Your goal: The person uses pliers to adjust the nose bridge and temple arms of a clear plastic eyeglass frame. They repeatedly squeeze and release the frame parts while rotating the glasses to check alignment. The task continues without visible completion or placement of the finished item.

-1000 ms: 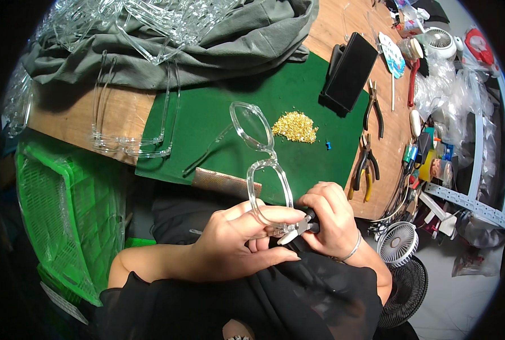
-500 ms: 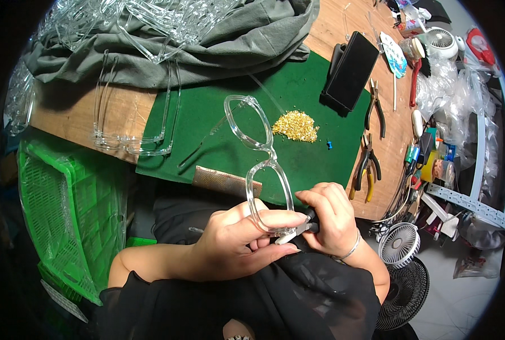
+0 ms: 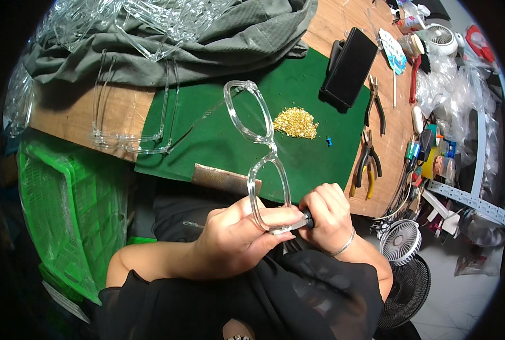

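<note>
A clear plastic eyeglass frame (image 3: 270,148) is held on its side, one lens rim above the other, by my left hand (image 3: 230,235). My left thumb and fingers pinch the lower outer corner of the frame. My right hand (image 3: 327,218) is wrapped around the dark handle of a plier-like tool (image 3: 301,223). Its metal jaws reach the pinched corner; their exact grip there is hidden by my fingers. One temple arm slants away left from the upper rim. Beyond the frame, a pile of tiny gold-coloured metal pieces (image 3: 296,123) lies on a green mat (image 3: 207,136).
Another clear frame (image 3: 132,141) stands at left, near a grey cloth (image 3: 252,45) heaped with clear frames. A black phone (image 3: 350,71), two pairs of pliers (image 3: 373,105) and a blue push pin (image 3: 329,141) lie right. A green crate (image 3: 71,209) stands left, small fans at right.
The tool in my right hand has turned, its jaws now angled up against the frame's corner. The frame's upper end has shifted slightly upward, and its temple arm has swung up.
</note>
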The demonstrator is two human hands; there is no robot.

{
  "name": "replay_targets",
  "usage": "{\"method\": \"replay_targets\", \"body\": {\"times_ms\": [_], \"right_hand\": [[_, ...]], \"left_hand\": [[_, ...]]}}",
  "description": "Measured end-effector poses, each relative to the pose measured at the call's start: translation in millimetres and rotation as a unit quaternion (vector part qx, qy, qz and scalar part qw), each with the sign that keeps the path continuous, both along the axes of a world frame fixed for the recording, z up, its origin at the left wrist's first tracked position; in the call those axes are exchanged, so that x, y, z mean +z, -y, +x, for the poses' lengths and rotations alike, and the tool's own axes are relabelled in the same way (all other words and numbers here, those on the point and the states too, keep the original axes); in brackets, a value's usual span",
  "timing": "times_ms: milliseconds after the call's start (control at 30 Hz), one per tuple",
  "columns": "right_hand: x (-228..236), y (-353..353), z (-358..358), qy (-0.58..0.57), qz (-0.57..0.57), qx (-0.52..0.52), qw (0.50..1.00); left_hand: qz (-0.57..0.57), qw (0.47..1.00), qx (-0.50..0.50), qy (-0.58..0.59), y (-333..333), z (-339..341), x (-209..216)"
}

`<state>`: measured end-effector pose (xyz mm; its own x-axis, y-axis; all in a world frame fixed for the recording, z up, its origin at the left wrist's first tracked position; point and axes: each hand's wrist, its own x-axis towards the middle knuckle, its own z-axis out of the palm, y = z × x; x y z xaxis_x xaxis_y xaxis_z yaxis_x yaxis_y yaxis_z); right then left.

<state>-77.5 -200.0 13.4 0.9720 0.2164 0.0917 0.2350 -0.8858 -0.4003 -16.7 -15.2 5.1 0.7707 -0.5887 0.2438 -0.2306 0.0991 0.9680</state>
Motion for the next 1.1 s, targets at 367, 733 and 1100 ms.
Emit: {"method": "replay_targets", "body": {"times_ms": [367, 733, 1100], "right_hand": [[42.6, 28.2, 10.1, -0.1, 0.175, -0.037, 0.979], [117.9, -2.8, 18.4, 0.175, 0.597, 0.272, 0.734], [117.2, -1.5, 17.0, 0.19, 0.605, 0.267, 0.725]], "left_hand": [[-0.13, 0.894, -0.1, -0.417, -12.8, 19.4, 15.3], [-0.152, 0.856, -0.084, -0.486, -9.5, 15.5, 25.8], [-0.12, 0.845, -0.071, -0.516, -8.3, 18.0, 32.0]]}}
